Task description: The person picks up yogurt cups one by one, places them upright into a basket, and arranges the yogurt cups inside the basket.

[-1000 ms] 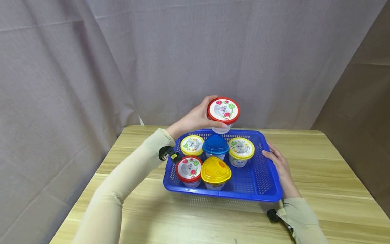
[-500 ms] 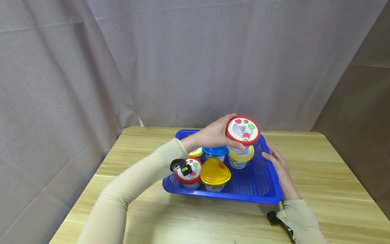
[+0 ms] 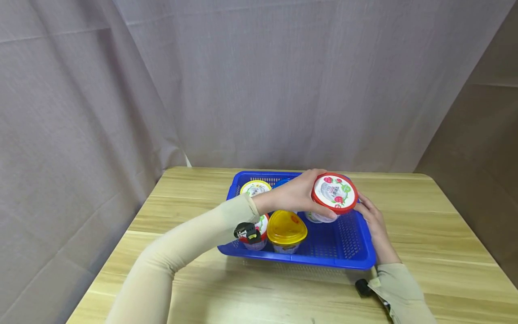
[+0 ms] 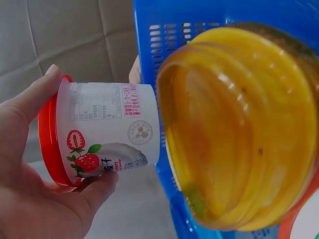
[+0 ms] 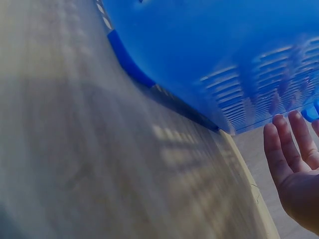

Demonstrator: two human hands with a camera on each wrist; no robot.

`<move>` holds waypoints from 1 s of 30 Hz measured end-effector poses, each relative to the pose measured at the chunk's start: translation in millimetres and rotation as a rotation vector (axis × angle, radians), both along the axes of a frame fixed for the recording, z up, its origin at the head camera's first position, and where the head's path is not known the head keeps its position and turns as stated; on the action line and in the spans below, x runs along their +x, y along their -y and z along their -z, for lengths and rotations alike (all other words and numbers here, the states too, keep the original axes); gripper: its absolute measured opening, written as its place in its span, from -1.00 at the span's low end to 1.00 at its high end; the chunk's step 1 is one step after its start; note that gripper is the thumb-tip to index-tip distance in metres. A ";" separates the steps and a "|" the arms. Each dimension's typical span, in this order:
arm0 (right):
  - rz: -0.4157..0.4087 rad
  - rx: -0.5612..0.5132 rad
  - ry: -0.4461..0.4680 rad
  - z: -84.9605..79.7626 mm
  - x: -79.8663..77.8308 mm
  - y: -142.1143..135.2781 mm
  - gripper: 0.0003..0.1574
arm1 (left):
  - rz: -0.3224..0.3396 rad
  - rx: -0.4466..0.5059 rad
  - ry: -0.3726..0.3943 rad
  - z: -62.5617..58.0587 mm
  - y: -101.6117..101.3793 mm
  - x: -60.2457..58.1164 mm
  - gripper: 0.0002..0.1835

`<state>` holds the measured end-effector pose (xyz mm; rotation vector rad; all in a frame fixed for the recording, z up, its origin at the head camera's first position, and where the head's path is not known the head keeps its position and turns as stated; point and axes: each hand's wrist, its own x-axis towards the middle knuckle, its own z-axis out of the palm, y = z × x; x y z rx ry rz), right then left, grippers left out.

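My left hand (image 3: 297, 192) grips a tub (image 3: 335, 193) with a red rim and strawberry-printed white lid, above the right part of a blue plastic basket (image 3: 323, 262). In the left wrist view the white tub (image 4: 99, 119) lies sideways between thumb and fingers, near its red lid. My right hand (image 3: 376, 222) rests at the basket's right side, thumb at the rim; the right wrist view shows its straight fingers (image 5: 285, 144) at the outer slotted wall (image 5: 234, 99). Inside stand a yellow-domed tub (image 3: 286, 227), a yellow-rimmed tub (image 3: 255, 188) and a red-rimmed tub (image 3: 263, 225), partly hidden.
A blue-lidded tub (image 3: 281, 182) and another yellow-rimmed tub (image 3: 313, 217) are mostly covered by the left hand and its tub. The basket stands on a wooden table (image 3: 202, 279). A grey curtain (image 3: 259, 90) hangs behind the table's far edge.
My left hand has carried the red-rimmed tub right and down, from behind the basket to over its right part. The right hand and basket stay almost where they were.
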<state>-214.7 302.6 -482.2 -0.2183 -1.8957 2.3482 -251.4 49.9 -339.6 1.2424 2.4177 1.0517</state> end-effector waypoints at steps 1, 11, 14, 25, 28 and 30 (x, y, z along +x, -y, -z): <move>0.001 -0.007 -0.011 0.4 -0.1 0.2 -0.65 | 0.002 -0.004 0.000 1.7 -0.4 1.0 0.09; -0.021 -0.011 -0.043 2.3 0.3 -3.0 -0.66 | 0.016 -0.118 -0.044 18.2 -5.7 9.2 0.17; -0.024 0.006 -0.065 3.6 1.7 -4.3 -0.65 | 0.027 -0.133 -0.055 20.4 -7.8 10.8 0.19; 0.000 0.057 -0.034 0.9 2.5 -2.5 -0.40 | 0.089 -0.149 -0.029 26.7 -10.3 16.8 0.12; 0.003 0.067 0.032 -2.4 2.1 -1.5 -0.24 | 0.091 -0.183 -0.036 29.7 -10.1 19.2 0.12; 0.004 0.077 0.061 -4.0 1.8 -1.0 -0.18 | 0.094 -0.198 -0.041 30.7 -9.8 20.8 0.13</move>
